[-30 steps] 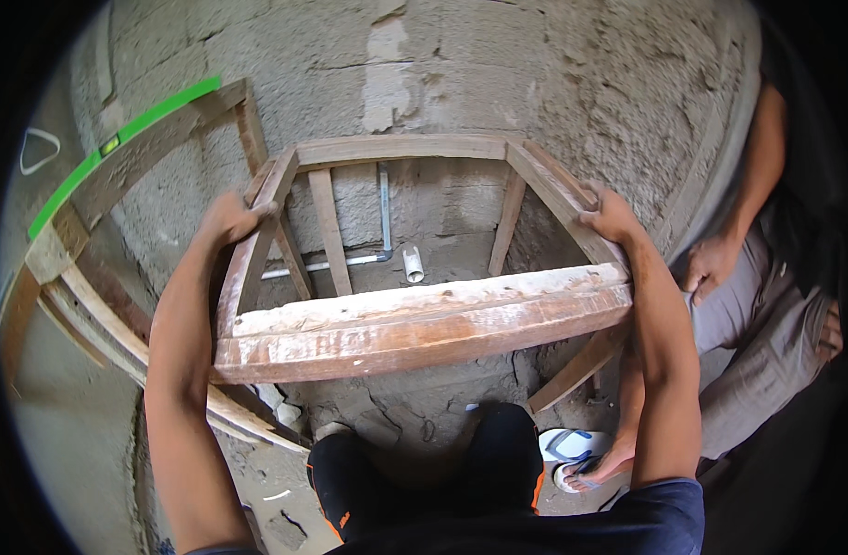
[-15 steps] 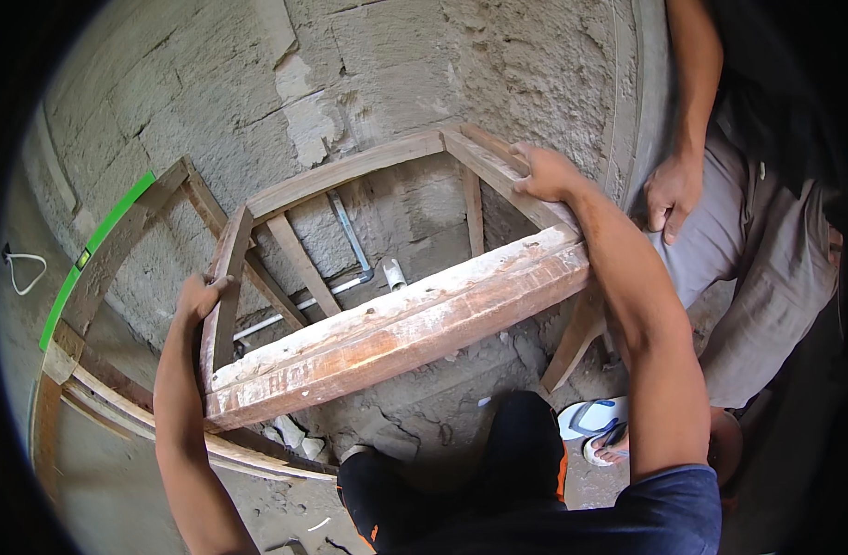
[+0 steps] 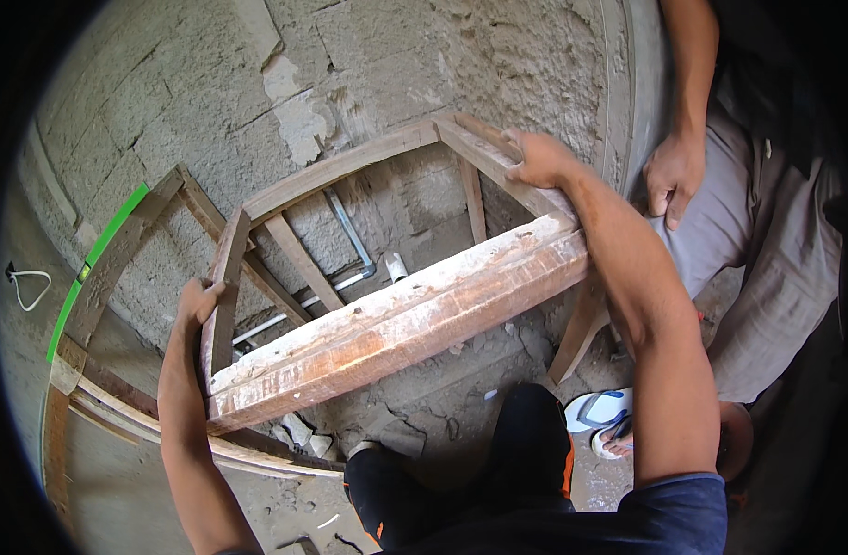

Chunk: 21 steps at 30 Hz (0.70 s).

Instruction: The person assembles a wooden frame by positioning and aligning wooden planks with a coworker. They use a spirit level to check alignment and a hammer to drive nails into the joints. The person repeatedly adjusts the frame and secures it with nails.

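Observation:
In front of me a rectangular wooden frame (image 3: pixel 401 328) of thick boards stands on legs, its near beam smeared white along the top. My left hand (image 3: pixel 199 302) is closed around the frame's left side board. On the far right side board, my right hand (image 3: pixel 541 161) is wrapped over the edge near the back corner. To the left, a second timber frame (image 3: pixel 100 287) stands against the first. A green spirit level (image 3: pixel 84 273) lies along its outer rail.
A rough block wall (image 3: pixel 387 65) rises behind the frame. Through its opening show a blue-and-white pipe (image 3: pixel 350 231) and a short white pipe stub (image 3: pixel 395 267). At the right stands another person, one hand (image 3: pixel 675 180) on their thigh, near white slippers (image 3: pixel 600 408). Rubble (image 3: pixel 299 432) lies below.
The view has shifted slightly. Both hands keep their grip on the frame, and the frame shows no clear movement of its own.

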Each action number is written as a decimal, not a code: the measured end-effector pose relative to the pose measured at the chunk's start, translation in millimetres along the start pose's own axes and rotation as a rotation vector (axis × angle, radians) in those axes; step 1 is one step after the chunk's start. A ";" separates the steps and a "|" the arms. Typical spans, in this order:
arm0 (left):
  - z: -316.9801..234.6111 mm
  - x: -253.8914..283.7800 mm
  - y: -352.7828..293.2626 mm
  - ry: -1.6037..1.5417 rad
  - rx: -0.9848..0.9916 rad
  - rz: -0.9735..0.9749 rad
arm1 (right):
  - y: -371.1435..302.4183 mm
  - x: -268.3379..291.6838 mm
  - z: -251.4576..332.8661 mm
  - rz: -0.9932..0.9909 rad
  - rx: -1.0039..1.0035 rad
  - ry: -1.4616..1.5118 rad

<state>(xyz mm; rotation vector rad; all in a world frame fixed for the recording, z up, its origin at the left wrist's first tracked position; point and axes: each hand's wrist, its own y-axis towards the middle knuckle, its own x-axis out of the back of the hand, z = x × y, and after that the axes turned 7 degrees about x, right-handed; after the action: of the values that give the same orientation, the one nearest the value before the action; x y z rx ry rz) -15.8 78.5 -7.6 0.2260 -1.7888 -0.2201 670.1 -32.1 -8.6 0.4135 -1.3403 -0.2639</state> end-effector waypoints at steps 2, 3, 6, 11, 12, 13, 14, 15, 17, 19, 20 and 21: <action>1.1 -0.2 0.7 -0.015 -0.003 0.005 | -0.4 0.5 0.1 0.003 0.000 0.017; 2.0 -0.6 1.3 -0.020 -0.008 0.003 | -0.7 0.8 0.3 0.000 0.005 0.022; 6.2 -3.0 4.1 -0.008 -0.029 -0.016 | -1.2 1.5 1.6 0.001 0.000 0.018; 13.9 -8.4 10.3 -0.021 -0.050 -0.056 | -1.3 3.1 4.3 0.006 -0.017 0.008; 14.7 -8.9 11.1 -0.023 -0.045 -0.053 | -1.4 3.3 4.6 0.010 -0.020 0.011; 15.0 -9.0 11.4 -0.017 -0.030 -0.047 | -1.5 3.5 4.7 0.015 -0.024 0.015; 14.9 -8.9 11.4 -0.019 -0.041 -0.048 | -1.6 3.5 4.7 0.016 -0.026 0.014; 14.3 -8.5 11.0 -0.013 -0.043 -0.046 | -1.6 3.3 4.7 0.016 -0.028 0.022; 12.2 -7.3 9.3 -0.013 -0.042 -0.043 | -1.8 2.6 3.8 0.008 -0.031 0.032; 9.2 -5.9 6.6 -0.026 -0.035 -0.042 | -1.7 1.4 2.5 -0.005 -0.018 0.033; 7.7 -5.2 5.2 -0.035 -0.039 -0.043 | -1.5 0.8 1.6 -0.012 -0.013 0.028; 6.3 -4.6 3.9 -0.046 -0.042 -0.048 | -1.4 0.2 0.7 -0.017 -0.007 0.037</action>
<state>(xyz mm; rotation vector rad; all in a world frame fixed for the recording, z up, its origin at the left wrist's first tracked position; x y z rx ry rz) -21.0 83.6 -12.3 0.2359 -1.8236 -0.2989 669.5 -33.5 -9.0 0.4220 -1.2999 -0.2737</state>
